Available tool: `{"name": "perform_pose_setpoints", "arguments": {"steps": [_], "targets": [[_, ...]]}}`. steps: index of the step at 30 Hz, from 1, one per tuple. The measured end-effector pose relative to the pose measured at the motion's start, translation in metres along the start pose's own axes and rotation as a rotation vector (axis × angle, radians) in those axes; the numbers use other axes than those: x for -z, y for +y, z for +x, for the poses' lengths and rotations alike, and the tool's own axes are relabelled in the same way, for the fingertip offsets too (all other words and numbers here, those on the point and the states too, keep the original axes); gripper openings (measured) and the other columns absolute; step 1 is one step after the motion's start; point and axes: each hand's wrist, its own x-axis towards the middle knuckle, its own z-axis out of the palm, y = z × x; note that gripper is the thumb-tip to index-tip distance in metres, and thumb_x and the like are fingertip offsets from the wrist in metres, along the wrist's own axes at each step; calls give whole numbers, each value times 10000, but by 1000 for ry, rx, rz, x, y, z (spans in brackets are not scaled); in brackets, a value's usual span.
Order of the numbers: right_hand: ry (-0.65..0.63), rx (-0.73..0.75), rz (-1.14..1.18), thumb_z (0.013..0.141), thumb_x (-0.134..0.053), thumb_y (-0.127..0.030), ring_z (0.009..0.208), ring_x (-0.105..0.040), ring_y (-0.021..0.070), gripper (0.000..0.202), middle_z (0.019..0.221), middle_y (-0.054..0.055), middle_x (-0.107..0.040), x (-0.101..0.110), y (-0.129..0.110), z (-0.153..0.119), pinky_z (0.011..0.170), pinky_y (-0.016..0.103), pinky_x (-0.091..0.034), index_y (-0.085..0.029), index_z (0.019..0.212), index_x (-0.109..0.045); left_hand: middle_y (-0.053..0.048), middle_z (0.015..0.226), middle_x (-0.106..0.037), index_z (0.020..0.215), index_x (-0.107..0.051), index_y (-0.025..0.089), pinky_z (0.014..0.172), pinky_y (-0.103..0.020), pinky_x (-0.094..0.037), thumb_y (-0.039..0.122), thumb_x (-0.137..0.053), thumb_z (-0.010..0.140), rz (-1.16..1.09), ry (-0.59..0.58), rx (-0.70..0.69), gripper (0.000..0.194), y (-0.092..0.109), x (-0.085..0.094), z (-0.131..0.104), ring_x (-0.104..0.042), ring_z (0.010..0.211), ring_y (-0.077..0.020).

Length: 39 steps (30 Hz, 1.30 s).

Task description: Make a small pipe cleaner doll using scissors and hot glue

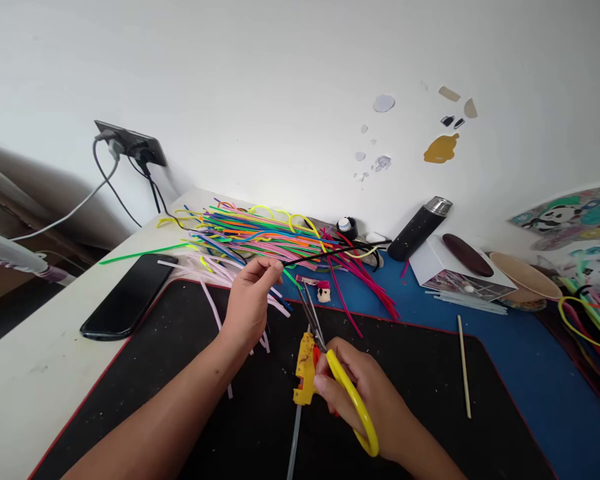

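Observation:
My left hand [250, 300] pinches a thin black pipe cleaner [330, 254], which stretches to the right above the pile of coloured pipe cleaners [260, 230]. Yellow-handled scissors [353, 400] are in my right hand [370, 393], their blades pointing up and slightly apart. The blade tips lie just below the black pipe cleaner, and I see a gap between them. Under the scissors a yellow hot glue gun [305, 370] lies on the black mat [405, 413], with a clear glue stick [294, 443] coming out of its back end. My fingers partly hide its red trigger.
A black phone [130, 293] lies at the left. Loose pink pipe cleaners [211, 303] spread over the mat. Behind on the right are a black flask [420, 229], a white tissue box [443, 267] and several glue sticks [467, 301]. A wooden stick [464, 367] rests on the mat.

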Motion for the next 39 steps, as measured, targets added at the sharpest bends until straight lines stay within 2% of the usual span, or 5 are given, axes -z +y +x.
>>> {"name": "perform_pose_setpoints", "arguments": {"steps": [8, 17, 28, 34, 39], "targets": [[65, 28, -20, 987, -677, -478, 580, -475, 121, 296, 684, -53, -549, -10, -10, 18, 563, 249, -396, -234, 892, -539, 15, 723, -611, 771, -738, 204, 717, -274, -407, 380, -919, 746, 15, -37, -16, 254, 1, -3, -8, -502, 715, -141], [116, 30, 10, 943, -758, -432, 544, -495, 116, 302, 650, -76, -525, -18, -13, 39, 535, 233, -402, -245, 883, -528, 8, 710, -615, 754, -722, 206, 693, -274, -437, 383, -867, 805, 81, -77, -41, 234, 2, -5, -13, -525, 704, -151], [159, 84, -20, 954, -736, -386, 560, -441, 104, 305, 681, -77, -466, -21, -12, 45, 521, 221, -361, -243, 838, -493, -3, 732, -671, 757, -734, 207, 761, -292, -499, 371, -864, 815, 50, -104, -19, 217, 2, -7, -14, -606, 729, -164], [157, 65, -4, 944, -761, -431, 550, -495, 115, 322, 683, -68, -500, -22, -13, 43, 522, 230, -407, -249, 856, -511, 0, 708, -676, 727, -737, 209, 761, -295, -507, 366, -884, 773, 11, -95, 27, 220, 3, -9, -14, -618, 713, -164], [146, 40, 2, 927, -782, -451, 543, -478, 116, 359, 681, -71, -480, -21, -13, 43, 506, 230, -404, -257, 848, -490, -4, 713, -684, 734, -746, 209, 766, -296, -507, 362, -883, 783, 9, -102, 30, 211, 1, -8, -14, -620, 718, -166]]}}
